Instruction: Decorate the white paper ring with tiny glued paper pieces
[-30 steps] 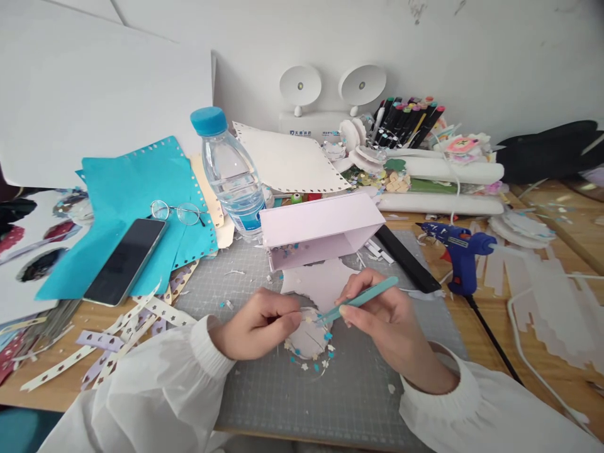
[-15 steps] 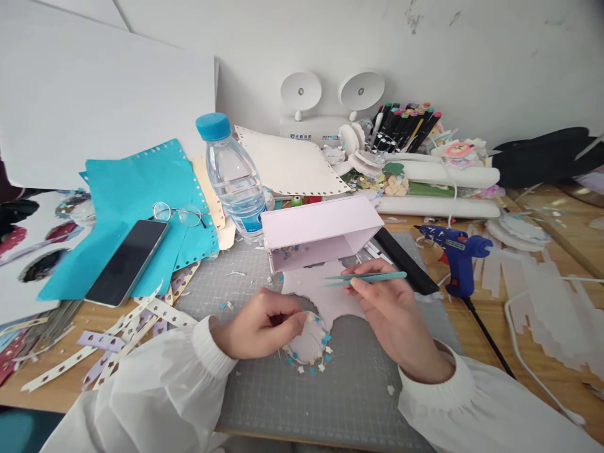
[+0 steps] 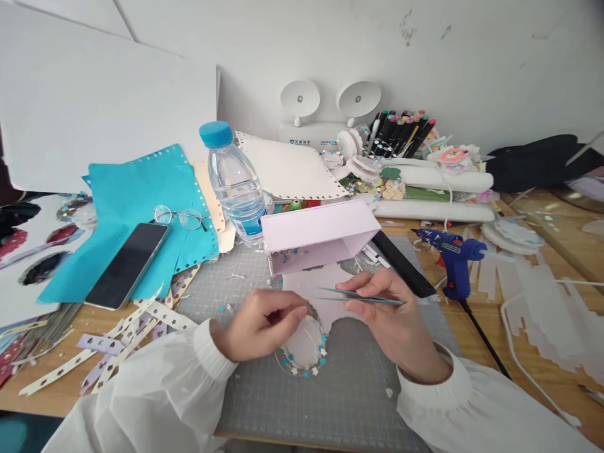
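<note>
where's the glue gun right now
In the head view the blue glue gun stands on the wooden table just off the cutting mat's right edge, beyond the right hand holding the tweezers.

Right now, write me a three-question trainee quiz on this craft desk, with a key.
1. True or false: the right hand holds tweezers.
2. Which item lies on the blue paper?
A. glue gun
B. phone
C. water bottle
3. Fill in: the left hand has its fingers on the small round paper piece, which lies on the grey ______.

Key
1. True; the tweezers point left, across the pink paper.
2. B; the phone lies there, the glue gun is on the wooden table and the water bottle stands behind the pink box.
3. Cutting mat.
</note>
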### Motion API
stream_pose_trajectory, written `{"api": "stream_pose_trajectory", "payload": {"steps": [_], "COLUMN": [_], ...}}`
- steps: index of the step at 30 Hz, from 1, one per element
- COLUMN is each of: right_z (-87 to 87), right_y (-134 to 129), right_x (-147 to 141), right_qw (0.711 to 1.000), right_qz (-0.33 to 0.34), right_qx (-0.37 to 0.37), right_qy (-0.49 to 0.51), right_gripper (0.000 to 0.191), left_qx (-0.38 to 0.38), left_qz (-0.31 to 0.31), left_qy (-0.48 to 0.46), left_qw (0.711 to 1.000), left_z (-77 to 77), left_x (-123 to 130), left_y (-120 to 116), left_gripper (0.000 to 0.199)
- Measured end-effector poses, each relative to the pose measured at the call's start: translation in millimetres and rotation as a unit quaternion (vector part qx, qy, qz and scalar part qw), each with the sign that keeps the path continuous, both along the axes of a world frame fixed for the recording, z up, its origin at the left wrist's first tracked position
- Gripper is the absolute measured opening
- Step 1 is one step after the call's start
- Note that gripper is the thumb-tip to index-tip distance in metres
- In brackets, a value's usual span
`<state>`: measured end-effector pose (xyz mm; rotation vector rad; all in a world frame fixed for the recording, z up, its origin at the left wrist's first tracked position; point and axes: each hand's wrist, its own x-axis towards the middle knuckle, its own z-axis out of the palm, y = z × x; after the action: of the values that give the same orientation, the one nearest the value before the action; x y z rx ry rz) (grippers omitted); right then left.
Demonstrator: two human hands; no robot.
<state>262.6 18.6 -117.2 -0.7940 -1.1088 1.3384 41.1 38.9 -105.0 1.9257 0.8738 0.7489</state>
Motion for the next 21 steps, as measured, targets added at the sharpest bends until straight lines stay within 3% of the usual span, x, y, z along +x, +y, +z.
{"api": "stream_pose_trajectory", "payload": {"steps": [3,5,14,21], "right_z": [0.0,0.0,4.4,8.1], "right_y": [-1.3,-2.2,-5.0,-6.0], "right_x": [0.6,1.0,-1.9,-4.2], "right_qw": [1.000,0.999,0.995,0.991], "right_qz": [0.025,0.032,0.056,0.060], "right_qx": [-0.001,-0.002,0.037,0.069], "right_qy": [-0.006,-0.022,-0.069,-0.094], "right_gripper": [0.020,0.020,0.021,0.017], "left_qx": [-0.037,-0.067,-0.187,-0.204], "left_qz": [0.088,0.108,0.101,0.097], "left_qy": [-0.047,-0.084,-0.166,-0.193], "left_qw": [0.994,0.988,0.963,0.955], "left_z": [3.7,6.1,0.8,-2.8], "left_x": [-0.6,-0.9,-1.9,-2.7], "left_y": [1.7,3.0,3.4,3.6], "left_gripper": [0.032,0.032,0.024,0.017]}}
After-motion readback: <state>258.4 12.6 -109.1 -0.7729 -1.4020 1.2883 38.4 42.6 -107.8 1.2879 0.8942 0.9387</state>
